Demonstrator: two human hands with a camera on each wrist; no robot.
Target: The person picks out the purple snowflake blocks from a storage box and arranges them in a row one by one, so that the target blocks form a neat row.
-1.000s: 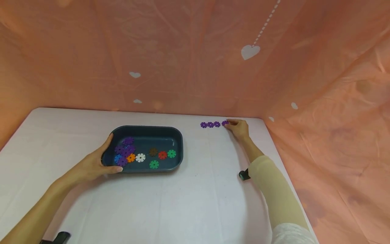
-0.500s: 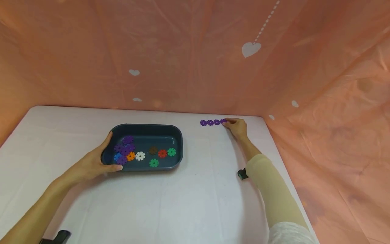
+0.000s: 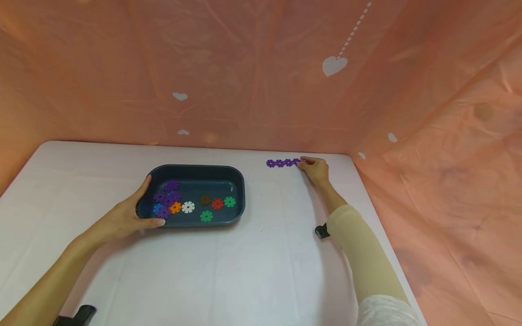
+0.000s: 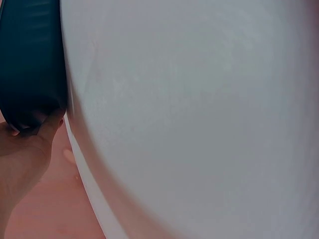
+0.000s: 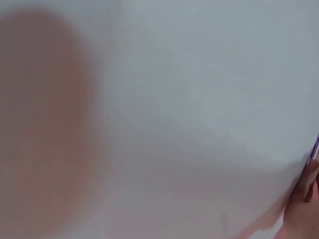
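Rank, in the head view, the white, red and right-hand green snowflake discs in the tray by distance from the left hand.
1. White snowflake disc, nearest the left hand, left of middle in the dark blue tray.
2. Red snowflake disc, further right.
3. Green snowflake disc, rightmost, farthest.

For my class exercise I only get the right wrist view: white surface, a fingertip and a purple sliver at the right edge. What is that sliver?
Observer: The end of a row of purple discs on the white table; the right hand pinches the end disc.
Operator: And the other hand?
Observer: The left hand grips the end of a dark tray.
Operator: What is in it?
Observer: Loose discs: a purple pile, plus single colours such as a white disc.
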